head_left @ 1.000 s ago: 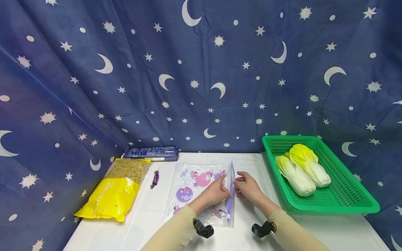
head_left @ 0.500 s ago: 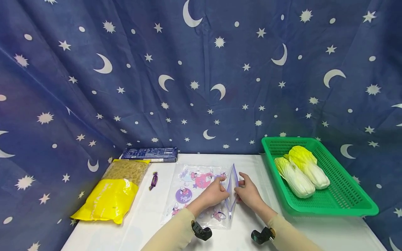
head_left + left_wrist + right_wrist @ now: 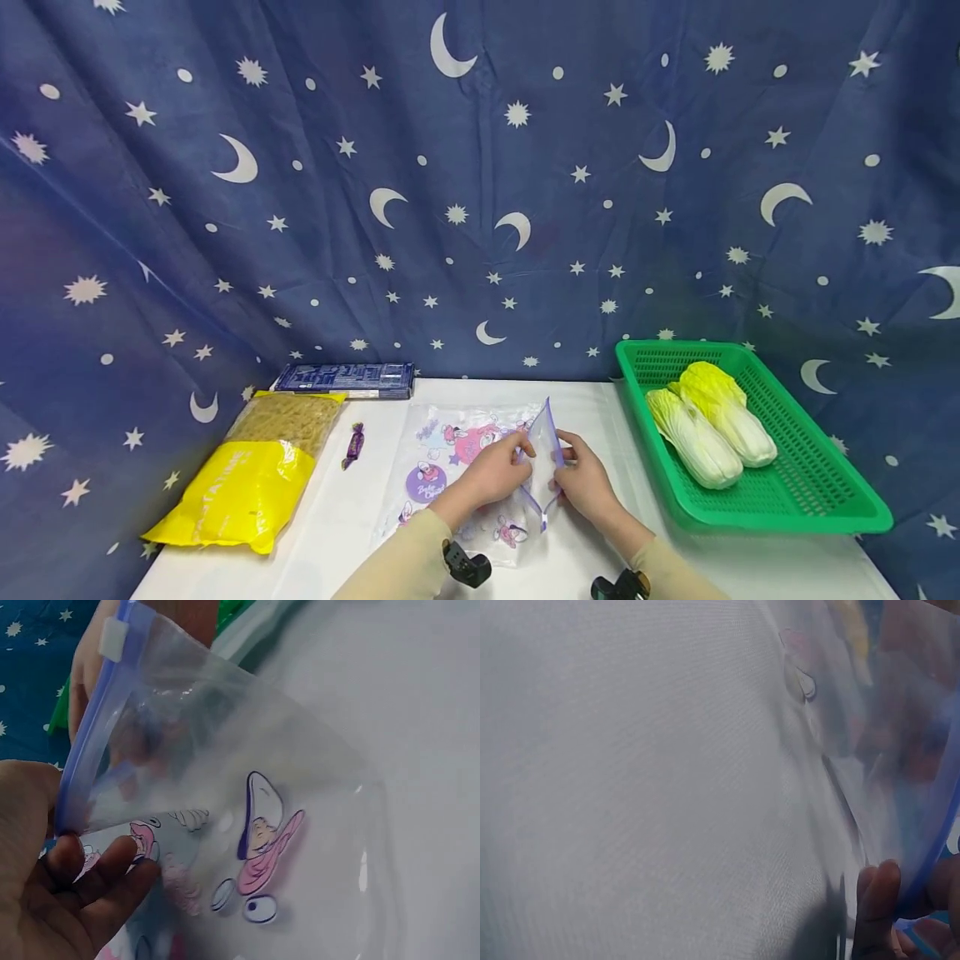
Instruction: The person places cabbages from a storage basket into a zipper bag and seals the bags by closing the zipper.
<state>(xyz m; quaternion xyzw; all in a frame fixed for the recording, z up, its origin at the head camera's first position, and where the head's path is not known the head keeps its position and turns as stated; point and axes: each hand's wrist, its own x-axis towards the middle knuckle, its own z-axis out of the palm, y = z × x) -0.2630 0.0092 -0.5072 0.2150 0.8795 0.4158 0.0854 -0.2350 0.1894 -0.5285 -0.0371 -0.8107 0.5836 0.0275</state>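
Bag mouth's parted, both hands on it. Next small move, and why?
I'd probably ease the right hand slightly away from the left hand, widening the mouth of the printed clear bag: each hand pinches one purple edge, the white slider sits at the near end, and the gap looks narrow.

Staged recording corner, I'd say

There's a dark blue fabric curtain (image 3: 480, 187) with white moons and stars printed on it, hung like a backdrop behind and along both sides of a plain white flat surface (image 3: 330, 521). Can't tell what room's behind it. The person (image 3: 397, 560) also has a small black boxy camera-looking gadget (image 3: 467, 567) strapped on each wrist.
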